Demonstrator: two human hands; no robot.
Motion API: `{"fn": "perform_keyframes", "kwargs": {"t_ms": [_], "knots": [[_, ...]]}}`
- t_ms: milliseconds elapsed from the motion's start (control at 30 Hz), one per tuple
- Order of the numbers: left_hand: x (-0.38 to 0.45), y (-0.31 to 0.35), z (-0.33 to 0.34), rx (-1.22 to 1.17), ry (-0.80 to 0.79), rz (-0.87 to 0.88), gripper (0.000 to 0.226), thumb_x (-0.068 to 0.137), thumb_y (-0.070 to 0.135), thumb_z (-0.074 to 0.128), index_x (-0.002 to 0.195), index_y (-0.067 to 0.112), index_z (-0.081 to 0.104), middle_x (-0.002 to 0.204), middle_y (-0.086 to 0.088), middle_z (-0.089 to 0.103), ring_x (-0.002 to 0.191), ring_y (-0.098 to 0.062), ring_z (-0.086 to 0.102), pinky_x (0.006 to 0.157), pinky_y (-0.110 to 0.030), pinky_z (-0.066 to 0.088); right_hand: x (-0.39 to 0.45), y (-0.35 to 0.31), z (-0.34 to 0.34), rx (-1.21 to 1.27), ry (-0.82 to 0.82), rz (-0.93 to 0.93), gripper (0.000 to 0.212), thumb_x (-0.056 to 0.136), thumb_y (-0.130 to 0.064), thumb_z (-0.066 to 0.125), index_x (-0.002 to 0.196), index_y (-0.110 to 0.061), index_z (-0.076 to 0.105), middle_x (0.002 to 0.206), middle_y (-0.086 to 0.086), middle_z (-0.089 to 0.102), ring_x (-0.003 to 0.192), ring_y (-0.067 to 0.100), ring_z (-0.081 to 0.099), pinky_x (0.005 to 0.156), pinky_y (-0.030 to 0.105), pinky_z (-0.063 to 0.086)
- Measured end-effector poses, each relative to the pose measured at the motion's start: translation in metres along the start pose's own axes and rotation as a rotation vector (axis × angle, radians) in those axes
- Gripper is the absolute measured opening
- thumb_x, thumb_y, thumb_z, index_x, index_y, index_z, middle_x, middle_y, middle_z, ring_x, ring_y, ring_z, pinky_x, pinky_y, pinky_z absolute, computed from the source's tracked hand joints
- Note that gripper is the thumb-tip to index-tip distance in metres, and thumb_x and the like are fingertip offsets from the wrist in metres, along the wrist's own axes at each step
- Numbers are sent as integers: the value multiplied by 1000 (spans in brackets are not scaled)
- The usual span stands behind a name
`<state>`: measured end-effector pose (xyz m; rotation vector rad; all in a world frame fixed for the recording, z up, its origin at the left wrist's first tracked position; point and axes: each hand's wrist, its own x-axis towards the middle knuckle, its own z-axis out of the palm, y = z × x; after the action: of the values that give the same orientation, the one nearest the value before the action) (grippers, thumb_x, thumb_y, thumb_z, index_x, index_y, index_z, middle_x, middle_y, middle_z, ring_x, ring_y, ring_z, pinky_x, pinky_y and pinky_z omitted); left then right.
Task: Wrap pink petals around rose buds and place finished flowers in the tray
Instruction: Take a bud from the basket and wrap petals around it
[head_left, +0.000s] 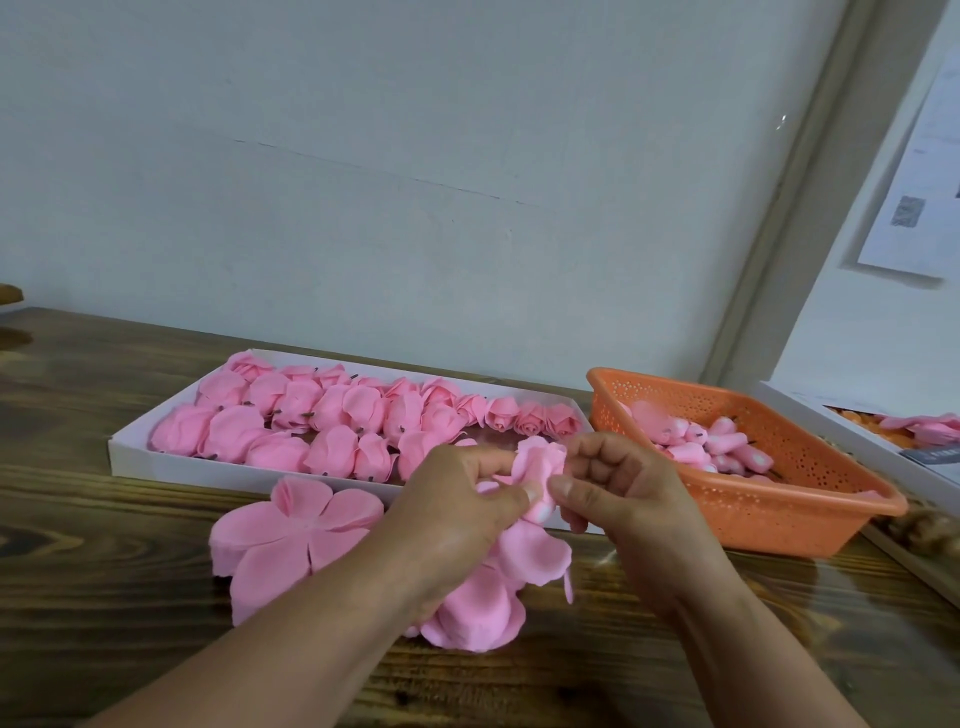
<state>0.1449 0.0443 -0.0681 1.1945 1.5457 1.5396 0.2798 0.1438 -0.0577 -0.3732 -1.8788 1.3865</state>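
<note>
My left hand (457, 504) and my right hand (618, 488) meet above the table, both pinching one pink rose bud with a petal sheet (535, 467) folded around it. Loose petals of that sheet (488, 597) hang down under my left wrist. A stack of flat pink petal sheets (291, 535) lies on the wood just left of my left hand. Behind my hands stands the white tray (156, 462), holding several finished pink flowers (322, 421). An orange perforated basket (779, 509) at the right holds several bare pink buds (722, 447).
The wooden table (104, 597) runs up to a pale wall. At the far right edge lies a white box (883, 441) with more pink and orange pieces. A paper sheet (914, 208) is stuck on the wall at the upper right.
</note>
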Motion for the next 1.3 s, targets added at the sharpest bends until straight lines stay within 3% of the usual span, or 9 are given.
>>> {"fn": "perform_keyframes", "kwargs": {"t_ms": [133,267,467,533,600,733,967,1100,1300], "knots": [[1,1,1,-12,23,-25,11,88,28,67,95,29,75,86,8,75,89,-16,69,88,-41,54,1,3,0,11,-34,17,13,70,-12,78,81,-12,73,63,9,64,49,15,53,48,24,45],[2,2,0,-54,46,-51,16,90,25,66,103,28,73,92,6,75,95,-21,68,92,-49,53,2,3,-1,156,-11,84,18,71,-15,64,86,-11,74,66,8,61,55,14,50,50,23,43],[-2,5,1,-62,-3,-39,14,89,25,65,99,28,75,89,5,75,92,-20,69,89,-46,55,1,2,2,83,-26,85,7,67,-13,74,74,-14,73,64,5,62,56,12,53,53,23,45],[-2,5,0,-58,-7,-39,15,90,25,65,100,28,74,91,5,75,93,-21,69,87,-45,55,1,2,1,108,-15,81,14,61,-12,81,72,-11,72,63,9,61,54,14,52,52,23,46],[-3,5,0,-46,-4,-27,15,90,24,64,101,28,74,91,5,75,92,-20,69,85,-43,56,0,0,1,114,16,60,15,59,-17,75,69,-8,70,61,11,59,51,15,52,50,23,47],[-3,4,3,7,56,39,18,91,22,63,103,29,74,95,8,74,92,-15,68,83,-34,54,-1,-1,6,31,52,-39,5,66,-4,72,68,-3,67,57,8,59,48,13,52,48,22,46],[-4,5,3,32,90,91,23,93,22,60,109,34,72,103,13,73,100,-9,66,96,-38,50,-2,-1,1,13,23,-80,20,81,6,60,72,-7,72,60,13,65,55,18,59,55,23,49],[-5,7,3,29,21,51,19,93,24,61,107,30,74,99,11,73,93,-10,67,86,-30,53,1,1,3,68,21,-46,11,68,-3,76,66,-13,69,57,6,60,51,13,53,50,20,45],[-4,9,-2,24,-32,7,18,92,22,63,103,29,75,97,11,74,91,-10,68,79,-28,56,0,0,1,-9,-70,-28,22,73,-14,69,93,-17,75,84,6,73,70,9,63,59,21,49]]}}
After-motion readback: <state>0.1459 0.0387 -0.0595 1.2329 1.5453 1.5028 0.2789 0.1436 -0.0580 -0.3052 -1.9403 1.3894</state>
